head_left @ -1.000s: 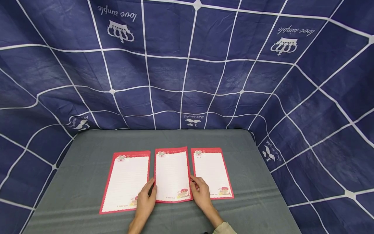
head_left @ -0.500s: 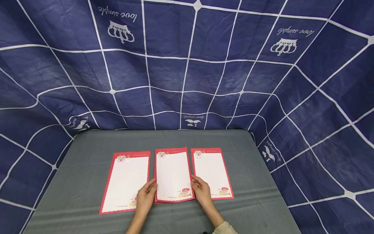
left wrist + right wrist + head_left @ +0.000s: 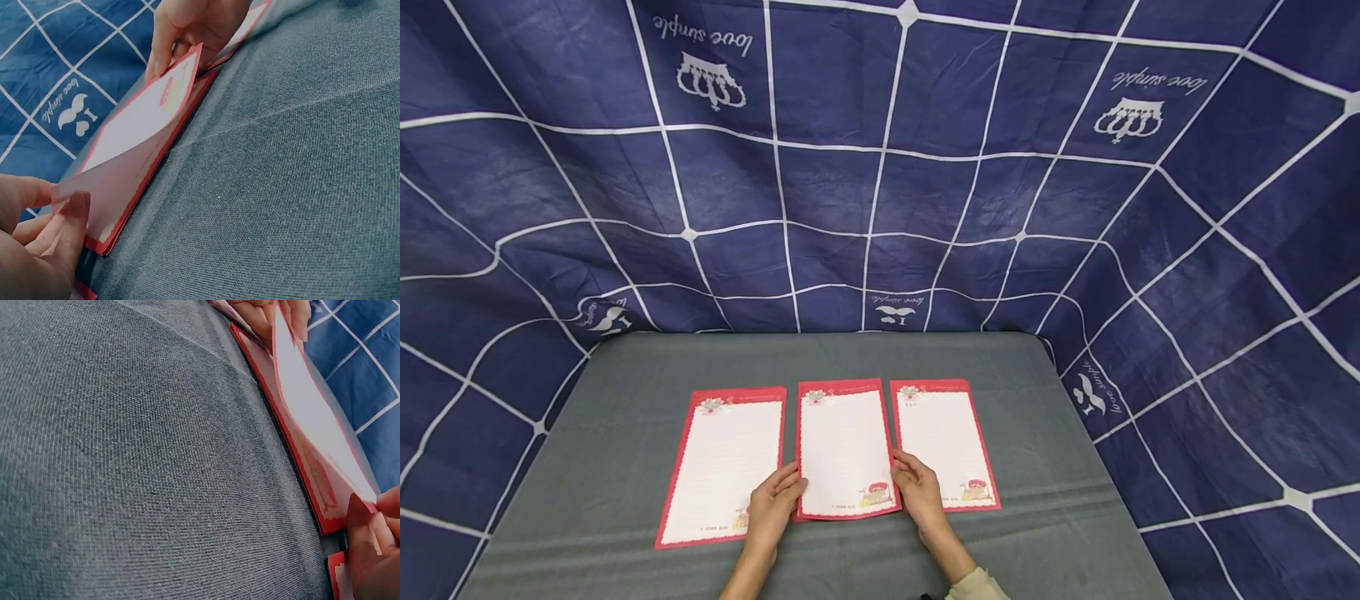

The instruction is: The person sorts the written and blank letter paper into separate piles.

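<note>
Person's L hand (image 3: 771,507) pinches the L edge of a red-bordered white top sheet (image 3: 846,450), thumb on the printed face, fingers behind, down toward the near corner. R hand (image 3: 921,496) has the opp. edge pinched the same way, about level w/ the L. So both hands grip the one sheet. It's up off the middle stack (image 3: 115,239) at its near end, bowed btwn the hands; L wrist view shows a clear gap there, w/ the stack flat on the grey tabletop (image 3: 1037,542) underneath.

Sheet's in the middle of the row, btwn L stack (image 3: 726,467) & R stack (image 3: 940,442), same red-edged design. In the head view L hand covers the L stack's near R corner; R hand covers part of the R stack's near L corner. Can't tell if either touches.

Sheet has a flower print (image 3: 815,398) top L & a little house pic (image 3: 876,494) bottom R. Pale sleeve (image 3: 976,585) on the R arm. Navy cloth w/ white grid lines (image 3: 835,192) hangs behind the table.
</note>
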Tool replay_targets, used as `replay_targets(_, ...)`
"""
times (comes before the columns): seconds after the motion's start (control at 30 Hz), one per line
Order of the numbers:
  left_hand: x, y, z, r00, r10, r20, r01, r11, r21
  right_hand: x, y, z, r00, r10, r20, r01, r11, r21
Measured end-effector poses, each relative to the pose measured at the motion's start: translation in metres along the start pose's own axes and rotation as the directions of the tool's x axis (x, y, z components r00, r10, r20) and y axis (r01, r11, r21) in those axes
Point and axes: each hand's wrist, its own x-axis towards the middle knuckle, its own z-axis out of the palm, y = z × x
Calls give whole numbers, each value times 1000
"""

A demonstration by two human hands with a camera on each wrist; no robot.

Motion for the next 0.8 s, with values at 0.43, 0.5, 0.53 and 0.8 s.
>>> replay_targets(0.43,0,-1,-2,999,20,-35,-21,1000,-11,2,5,-3,1000,0,-6,0,999,44)
replay_targets(0.5,-1,-1,-3,999,21,-38,-22,1000,-16,6,13,-3,1000,9,-6,-9,998,54)
replay_targets(0.53,-1,-1,-4,999,21,-40,-22,1000,-21,8,17,-3,1000,17,-6,-16,998,58)
replay_targets(0.8,-3,-2,-13,999,7,-52,-8,1000,-22,1,2,3,1000,-6,-3,6,998,63)
